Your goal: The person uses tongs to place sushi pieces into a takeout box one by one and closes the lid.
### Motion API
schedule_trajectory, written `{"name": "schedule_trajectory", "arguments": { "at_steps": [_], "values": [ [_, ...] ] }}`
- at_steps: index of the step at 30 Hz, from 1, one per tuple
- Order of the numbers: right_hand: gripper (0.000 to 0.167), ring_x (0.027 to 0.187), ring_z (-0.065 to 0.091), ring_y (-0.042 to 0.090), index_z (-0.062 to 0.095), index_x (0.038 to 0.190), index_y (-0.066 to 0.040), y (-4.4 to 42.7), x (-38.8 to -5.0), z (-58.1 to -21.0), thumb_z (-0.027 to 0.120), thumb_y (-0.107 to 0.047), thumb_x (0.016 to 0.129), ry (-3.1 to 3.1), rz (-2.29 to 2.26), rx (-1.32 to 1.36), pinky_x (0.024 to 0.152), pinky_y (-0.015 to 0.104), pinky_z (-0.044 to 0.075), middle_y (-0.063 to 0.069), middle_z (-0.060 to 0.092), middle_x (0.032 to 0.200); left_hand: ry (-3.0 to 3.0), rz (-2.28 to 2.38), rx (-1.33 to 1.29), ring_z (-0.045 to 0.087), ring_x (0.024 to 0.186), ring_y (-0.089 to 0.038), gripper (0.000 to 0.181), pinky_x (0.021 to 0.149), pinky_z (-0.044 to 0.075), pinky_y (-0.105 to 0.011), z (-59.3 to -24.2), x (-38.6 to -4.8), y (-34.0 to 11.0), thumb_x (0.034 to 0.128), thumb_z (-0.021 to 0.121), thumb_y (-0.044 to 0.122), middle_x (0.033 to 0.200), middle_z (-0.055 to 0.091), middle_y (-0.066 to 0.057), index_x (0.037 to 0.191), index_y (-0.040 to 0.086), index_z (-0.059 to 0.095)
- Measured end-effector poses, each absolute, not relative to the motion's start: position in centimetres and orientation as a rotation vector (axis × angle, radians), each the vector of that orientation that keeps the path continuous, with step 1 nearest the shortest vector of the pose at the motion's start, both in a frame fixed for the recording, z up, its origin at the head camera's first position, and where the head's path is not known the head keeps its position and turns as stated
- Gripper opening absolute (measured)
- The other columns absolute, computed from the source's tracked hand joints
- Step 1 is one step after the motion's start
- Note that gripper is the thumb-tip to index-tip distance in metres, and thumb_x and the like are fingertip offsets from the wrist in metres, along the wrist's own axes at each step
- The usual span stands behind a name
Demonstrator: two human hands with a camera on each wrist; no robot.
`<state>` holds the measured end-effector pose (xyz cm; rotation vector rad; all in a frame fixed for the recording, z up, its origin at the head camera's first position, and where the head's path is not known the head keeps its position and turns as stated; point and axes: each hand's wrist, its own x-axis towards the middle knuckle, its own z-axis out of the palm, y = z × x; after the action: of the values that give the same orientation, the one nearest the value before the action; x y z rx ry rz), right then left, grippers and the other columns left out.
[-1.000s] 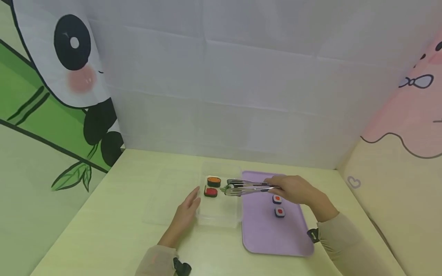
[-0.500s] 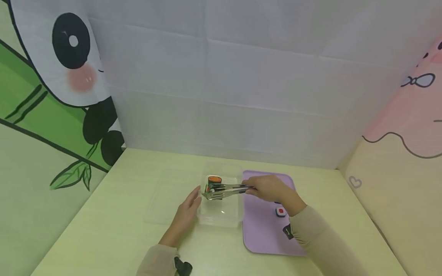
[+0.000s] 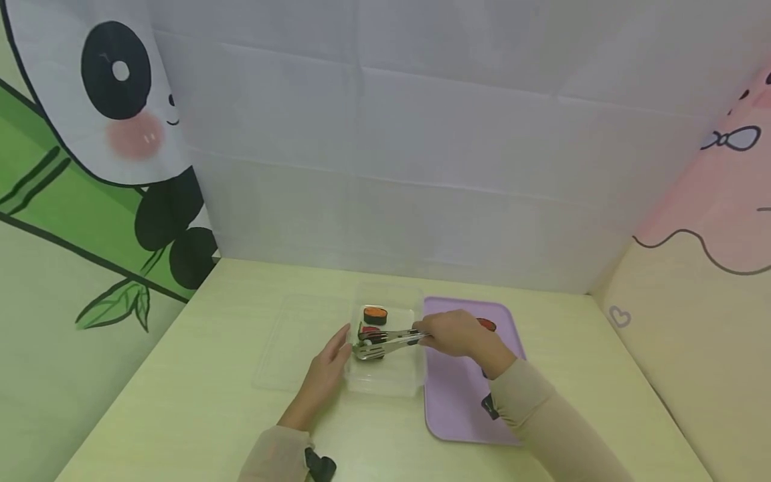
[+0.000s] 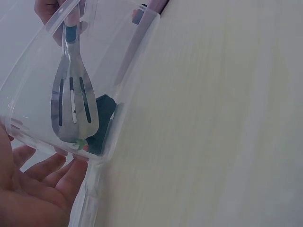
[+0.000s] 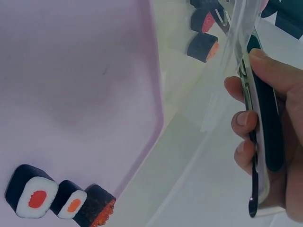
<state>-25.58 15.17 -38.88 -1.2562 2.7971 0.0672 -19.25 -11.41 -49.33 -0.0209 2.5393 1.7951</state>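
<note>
One clear lid (image 3: 292,338) left of clear box (image 3: 388,373); my L hand (image 3: 327,367), fingers loose, touches box's L wall. In box: orange sushi (image 3: 375,316), red sushi (image 3: 369,331), dark pc (image 4: 103,118) at tongs (image 4: 71,68). R hand (image 3: 456,333) grips tongs above R edge. Right of box: purple tray (image 3: 448,408) w/ sushi pcs (image 5: 38,199).

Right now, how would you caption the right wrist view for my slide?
Right hand grips tongs; three sushi lie on the tray, others in the box.

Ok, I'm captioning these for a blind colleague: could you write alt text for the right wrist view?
A right hand grips metal tongs near a purple tray bearing three sushi pieces. More sushi lies in a clear container at the top.
</note>
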Motion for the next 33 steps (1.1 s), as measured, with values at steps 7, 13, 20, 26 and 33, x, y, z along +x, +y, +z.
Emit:
{"name": "schedule_trajectory", "arguments": {
  "at_steps": [7,13,20,26,33],
  "values": [
    [0.007,0.063,0.046,0.007,0.061,0.095,-0.02,16.8,-25.8,-37.1,0.066,-0.026,0.095,2.798,-0.008,-1.221,0.058,0.029,0.046,-0.013,0.052,0.076,2.542,1.788,-0.032,0.031,0.138,-0.039,0.05,0.11,0.025,-0.057,-49.2,-19.5,-11.1,0.1059,0.042,0.029,0.152,0.035,-0.015,0.154,0.017,0.032],
    [0.018,0.068,0.05,0.008,0.066,0.112,-0.016,21.0,-26.3,-34.5,0.064,-0.026,0.096,2.839,-0.104,-1.134,0.059,0.03,0.046,-0.01,0.059,0.087,2.563,1.785,-0.064,0.033,0.137,-0.04,0.05,0.11,0.024,-0.058,-48.9,-19.9,-10.8,0.1056,0.043,0.028,0.151,0.037,-0.016,0.153,0.017,0.033],
    [0.038,0.106,0.062,0.03,0.062,0.128,-0.004,27.2,-26.7,-32.9,0.061,-0.026,0.097,2.915,-0.163,-0.991,0.087,0.052,0.05,0.01,0.066,0.118,2.55,1.787,-0.065,0.031,0.138,-0.038,0.05,0.11,0.025,-0.057,-48.8,-20.1,-10.8,0.1056,0.043,0.03,0.152,0.037,-0.015,0.154,0.018,0.033],
    [0.043,0.113,0.057,0.042,0.058,0.131,0.002,32.3,-25.3,-34.0,0.057,-0.027,0.099,2.91,-0.155,-0.796,0.09,0.057,0.046,0.021,0.061,0.124,2.537,1.79,-0.022,0.032,0.138,-0.039,0.05,0.11,0.025,-0.057,-48.9,-19.2,-11.8,0.1055,0.043,0.03,0.151,0.037,-0.016,0.153,0.016,0.034],
    [0.044,0.112,0.056,0.045,0.057,0.129,0.005,35.8,-24.0,-35.6,0.057,-0.027,0.1,2.864,-0.206,-0.694,0.089,0.06,0.046,0.023,0.062,0.12,2.524,1.789,0.004,0.033,0.137,-0.039,0.05,0.11,0.025,-0.057,-48.8,-18.5,-12.5,0.1055,0.043,0.029,0.151,0.037,-0.015,0.153,0.017,0.033]
  ]
}}
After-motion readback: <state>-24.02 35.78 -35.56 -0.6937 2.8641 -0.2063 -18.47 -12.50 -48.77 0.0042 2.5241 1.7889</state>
